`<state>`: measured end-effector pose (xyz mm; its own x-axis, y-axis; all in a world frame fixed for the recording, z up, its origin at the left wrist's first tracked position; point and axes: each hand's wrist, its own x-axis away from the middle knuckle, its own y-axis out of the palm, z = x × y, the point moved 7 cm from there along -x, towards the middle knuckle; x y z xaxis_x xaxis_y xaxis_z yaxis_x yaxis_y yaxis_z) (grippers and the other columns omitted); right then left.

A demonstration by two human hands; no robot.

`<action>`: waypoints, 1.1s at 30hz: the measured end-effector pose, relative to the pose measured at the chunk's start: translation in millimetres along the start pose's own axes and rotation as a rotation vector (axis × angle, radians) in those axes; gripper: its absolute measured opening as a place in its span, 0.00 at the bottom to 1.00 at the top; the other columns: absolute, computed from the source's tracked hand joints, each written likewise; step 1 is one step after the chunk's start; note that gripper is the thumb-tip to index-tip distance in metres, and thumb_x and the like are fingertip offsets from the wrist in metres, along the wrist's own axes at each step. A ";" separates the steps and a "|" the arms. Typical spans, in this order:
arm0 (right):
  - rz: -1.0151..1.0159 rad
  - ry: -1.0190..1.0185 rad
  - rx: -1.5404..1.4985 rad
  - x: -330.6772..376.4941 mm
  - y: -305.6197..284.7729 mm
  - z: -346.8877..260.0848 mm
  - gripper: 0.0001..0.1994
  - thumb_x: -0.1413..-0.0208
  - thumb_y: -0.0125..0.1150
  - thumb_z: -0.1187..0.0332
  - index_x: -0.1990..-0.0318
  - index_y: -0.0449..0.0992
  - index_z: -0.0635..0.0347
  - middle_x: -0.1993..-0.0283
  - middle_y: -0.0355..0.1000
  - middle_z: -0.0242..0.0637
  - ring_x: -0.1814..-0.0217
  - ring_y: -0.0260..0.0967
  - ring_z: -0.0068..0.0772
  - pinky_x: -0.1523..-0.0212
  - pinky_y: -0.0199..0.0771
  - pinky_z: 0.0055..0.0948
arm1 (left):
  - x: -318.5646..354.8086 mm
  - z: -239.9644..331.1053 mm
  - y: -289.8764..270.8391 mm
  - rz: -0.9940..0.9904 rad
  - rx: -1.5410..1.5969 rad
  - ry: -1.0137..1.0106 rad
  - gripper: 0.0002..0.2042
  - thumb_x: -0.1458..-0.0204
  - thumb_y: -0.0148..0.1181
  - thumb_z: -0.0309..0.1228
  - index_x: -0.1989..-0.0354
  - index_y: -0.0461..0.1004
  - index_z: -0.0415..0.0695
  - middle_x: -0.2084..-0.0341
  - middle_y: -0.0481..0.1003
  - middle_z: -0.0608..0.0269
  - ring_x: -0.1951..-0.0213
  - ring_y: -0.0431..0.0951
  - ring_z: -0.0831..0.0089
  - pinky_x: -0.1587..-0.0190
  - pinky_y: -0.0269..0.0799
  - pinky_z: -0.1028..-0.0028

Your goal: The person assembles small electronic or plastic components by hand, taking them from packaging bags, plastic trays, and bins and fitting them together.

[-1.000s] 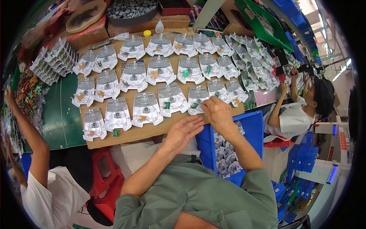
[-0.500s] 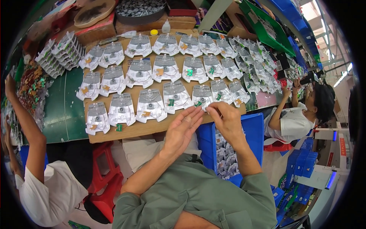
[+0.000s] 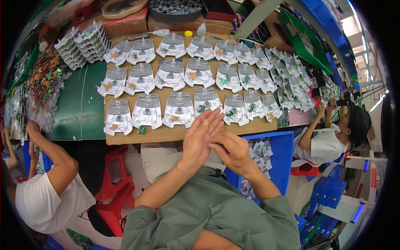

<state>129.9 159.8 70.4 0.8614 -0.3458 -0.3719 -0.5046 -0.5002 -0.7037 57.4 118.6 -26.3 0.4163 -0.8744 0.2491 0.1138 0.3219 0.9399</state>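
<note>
My left hand (image 3: 197, 141) is held palm up with its fingers stretched out, just in front of the board's near edge. Against its palm, my right hand (image 3: 233, 152) is closed in a pinch. Whatever those fingertips hold, if anything, is hidden or too small to see. Beyond my hands, white-and-grey plastic housings (image 3: 179, 111) lie in three rows on a brown board (image 3: 166, 136). Thin wires and small boards rest on them, some green like this circuit board (image 3: 203, 108), some tan. One loose green circuit board (image 3: 142, 130) lies near the front edge.
Stacked housings (image 3: 89, 43) stand at the back left; more crowd the right. A blue bin (image 3: 283, 160) of plastic parts sits by my right arm. Behind are a tray of grey parts (image 3: 177, 9) and a small white bottle (image 3: 201, 29). Co-workers sit on both sides.
My right hand has moved left and nearer me, from the left fingertips to the left palm. The view has shifted, and the left co-worker's arm has come down.
</note>
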 end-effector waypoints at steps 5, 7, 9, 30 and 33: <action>0.157 0.286 0.009 -17.3 -13.4 31.6 0.06 0.51 0.65 0.78 0.64 0.76 0.62 0.67 0.73 0.40 0.71 0.72 0.39 0.74 0.71 0.30 | 18.0 18.6 -20.7 0.062 -0.030 -0.017 0.19 0.36 0.45 0.25 0.39 0.56 0.30 0.39 0.61 0.40 0.36 0.63 0.52 0.34 0.61 0.59; 0.141 0.290 0.071 -23.0 -3.9 55.1 0.05 0.50 0.65 0.76 0.65 0.76 0.62 0.68 0.72 0.39 0.70 0.72 0.40 0.74 0.71 0.32 | 25.3 17.6 -29.2 0.094 -0.048 -0.080 0.18 0.37 0.46 0.25 0.40 0.59 0.30 0.40 0.63 0.40 0.38 0.66 0.52 0.36 0.65 0.59; 0.049 0.181 0.309 -32.7 10.0 63.5 0.04 0.50 0.64 0.74 0.66 0.77 0.61 0.68 0.72 0.39 0.69 0.72 0.42 0.72 0.71 0.36 | 25.8 13.0 -38.1 0.104 -0.115 -0.163 0.18 0.37 0.48 0.26 0.42 0.62 0.30 0.42 0.65 0.40 0.40 0.69 0.53 0.38 0.68 0.60; -0.157 0.454 -0.072 -41.8 12.4 41.1 0.11 0.41 0.60 0.64 0.65 0.78 0.64 0.73 0.73 0.35 0.76 0.71 0.30 0.75 0.70 0.29 | 15.1 42.4 -6.4 -0.112 -0.121 0.023 0.24 0.34 0.41 0.31 0.33 0.51 0.34 0.33 0.56 0.48 0.32 0.57 0.60 0.33 0.55 0.64; -0.314 0.722 -0.483 -19.2 39.2 42.0 0.17 0.36 0.54 0.59 0.63 0.77 0.66 0.74 0.72 0.32 0.78 0.69 0.21 0.79 0.67 0.24 | 14.9 41.9 0.8 -0.135 -0.172 0.046 0.24 0.34 0.40 0.31 0.32 0.50 0.34 0.33 0.55 0.46 0.31 0.55 0.60 0.35 0.57 0.66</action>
<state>96.0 180.2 24.5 0.8000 -0.4683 0.3750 -0.3628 -0.8755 -0.3193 25.9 90.5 -12.0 0.4270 -0.8976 0.1090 0.3220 0.2636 0.9093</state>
